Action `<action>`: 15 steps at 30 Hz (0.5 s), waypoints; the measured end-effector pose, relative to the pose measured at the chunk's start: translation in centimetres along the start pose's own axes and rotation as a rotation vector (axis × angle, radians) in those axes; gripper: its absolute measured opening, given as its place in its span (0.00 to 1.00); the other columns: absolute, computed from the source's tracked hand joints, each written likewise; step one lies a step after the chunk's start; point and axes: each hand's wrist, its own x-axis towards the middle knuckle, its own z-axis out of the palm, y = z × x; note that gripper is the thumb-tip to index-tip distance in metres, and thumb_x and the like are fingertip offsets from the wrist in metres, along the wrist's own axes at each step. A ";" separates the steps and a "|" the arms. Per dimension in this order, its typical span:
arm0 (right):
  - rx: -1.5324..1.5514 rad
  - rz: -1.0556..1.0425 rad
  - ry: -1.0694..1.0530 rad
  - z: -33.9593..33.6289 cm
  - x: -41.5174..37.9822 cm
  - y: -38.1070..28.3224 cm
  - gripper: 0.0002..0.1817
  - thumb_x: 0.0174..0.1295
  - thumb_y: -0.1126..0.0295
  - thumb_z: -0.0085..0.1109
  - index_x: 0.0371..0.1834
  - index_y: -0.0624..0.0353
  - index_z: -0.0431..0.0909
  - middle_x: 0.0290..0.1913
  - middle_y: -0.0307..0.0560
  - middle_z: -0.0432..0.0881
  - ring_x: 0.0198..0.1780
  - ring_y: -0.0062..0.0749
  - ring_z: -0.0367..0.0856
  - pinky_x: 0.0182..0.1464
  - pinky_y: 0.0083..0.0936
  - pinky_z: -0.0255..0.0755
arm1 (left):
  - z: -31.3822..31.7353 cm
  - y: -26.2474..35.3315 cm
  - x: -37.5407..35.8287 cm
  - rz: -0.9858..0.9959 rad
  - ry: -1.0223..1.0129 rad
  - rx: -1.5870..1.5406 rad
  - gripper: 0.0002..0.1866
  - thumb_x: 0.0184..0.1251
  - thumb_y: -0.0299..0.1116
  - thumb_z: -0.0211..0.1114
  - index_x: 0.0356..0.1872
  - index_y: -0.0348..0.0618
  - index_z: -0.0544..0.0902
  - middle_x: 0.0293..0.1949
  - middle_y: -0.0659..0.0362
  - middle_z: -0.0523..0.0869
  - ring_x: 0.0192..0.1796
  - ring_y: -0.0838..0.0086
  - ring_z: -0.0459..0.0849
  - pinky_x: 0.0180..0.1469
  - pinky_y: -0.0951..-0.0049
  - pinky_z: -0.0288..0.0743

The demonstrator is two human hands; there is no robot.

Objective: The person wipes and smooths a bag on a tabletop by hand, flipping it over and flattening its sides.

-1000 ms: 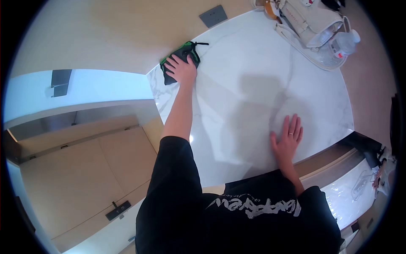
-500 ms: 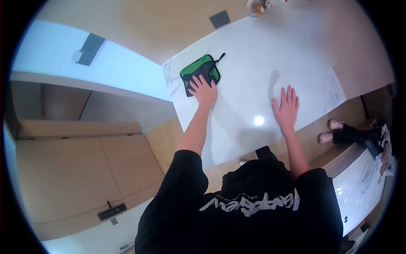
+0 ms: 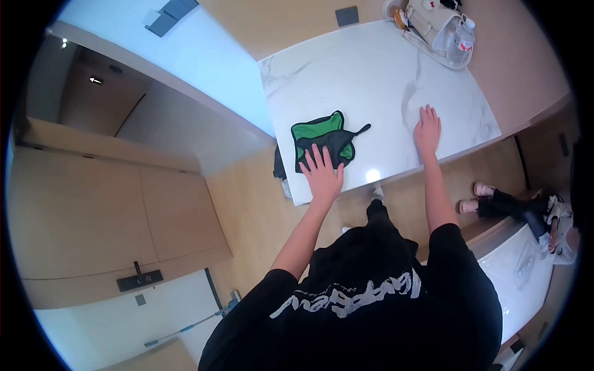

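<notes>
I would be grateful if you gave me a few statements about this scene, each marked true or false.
1. The left hand lies on the cloth. True.
2. The cloth is plain red. False: it is green and dark grey.
3. A clear bottle is beside the pale bag. True.
4. The right hand grips the bottle. False: it holds nothing and is well apart from the bottle.
5. The tabletop is white with grey veining. True.

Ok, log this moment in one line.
left hand: spread on green-and-dark-grey cloth | right hand: palm down on marbled tabletop | far right: clear bottle, cream bag
</notes>
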 end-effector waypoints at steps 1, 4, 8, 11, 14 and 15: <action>0.017 0.000 0.000 -0.4 0.2 0.0 0.23 0.66 0.71 0.47 0.65 0.61 0.72 0.71 0.54 0.69 0.75 0.46 0.60 0.76 0.43 0.49 | -0.3 -0.1 -1.0 0.009 -0.001 0.006 0.37 0.69 0.52 0.56 0.71 0.36 0.63 0.75 0.41 0.54 0.76 0.41 0.52 0.71 0.32 0.45; 0.052 -0.005 0.012 -0.7 0.2 0.0 0.24 0.63 0.77 0.46 0.65 0.61 0.72 0.70 0.54 0.69 0.74 0.48 0.61 0.76 0.45 0.51 | -1.6 -0.4 -3.2 0.019 -0.007 0.007 0.37 0.70 0.52 0.55 0.71 0.36 0.63 0.76 0.41 0.54 0.76 0.40 0.52 0.70 0.32 0.46; 0.096 -0.008 0.024 -0.4 -0.2 -0.1 0.26 0.62 0.79 0.46 0.66 0.62 0.70 0.71 0.55 0.68 0.74 0.49 0.60 0.75 0.46 0.52 | -2.4 0.0 -3.2 -0.016 -0.066 -0.015 0.39 0.69 0.54 0.56 0.72 0.35 0.62 0.76 0.40 0.53 0.75 0.39 0.52 0.69 0.30 0.46; 0.034 -0.026 0.032 0.3 -0.3 0.8 0.27 0.60 0.79 0.46 0.66 0.63 0.70 0.71 0.55 0.68 0.75 0.48 0.59 0.76 0.46 0.50 | -0.9 0.6 -2.3 -0.068 -0.025 0.017 0.42 0.67 0.55 0.57 0.72 0.33 0.60 0.76 0.37 0.51 0.75 0.35 0.50 0.68 0.27 0.44; 0.087 0.017 0.010 -0.8 -1.0 -0.7 0.28 0.59 0.77 0.47 0.66 0.63 0.70 0.72 0.53 0.67 0.75 0.47 0.59 0.77 0.46 0.47 | -0.8 1.0 -0.5 -0.097 -0.083 0.040 0.45 0.66 0.56 0.58 0.73 0.29 0.58 0.76 0.33 0.47 0.75 0.32 0.47 0.66 0.24 0.42; 0.092 0.011 -0.003 -1.0 -1.0 -1.3 0.28 0.59 0.77 0.47 0.66 0.63 0.70 0.72 0.53 0.67 0.75 0.47 0.59 0.77 0.46 0.47 | -0.5 0.7 0.5 -0.109 -0.089 0.046 0.45 0.66 0.56 0.58 0.73 0.29 0.58 0.76 0.33 0.47 0.75 0.32 0.47 0.66 0.24 0.42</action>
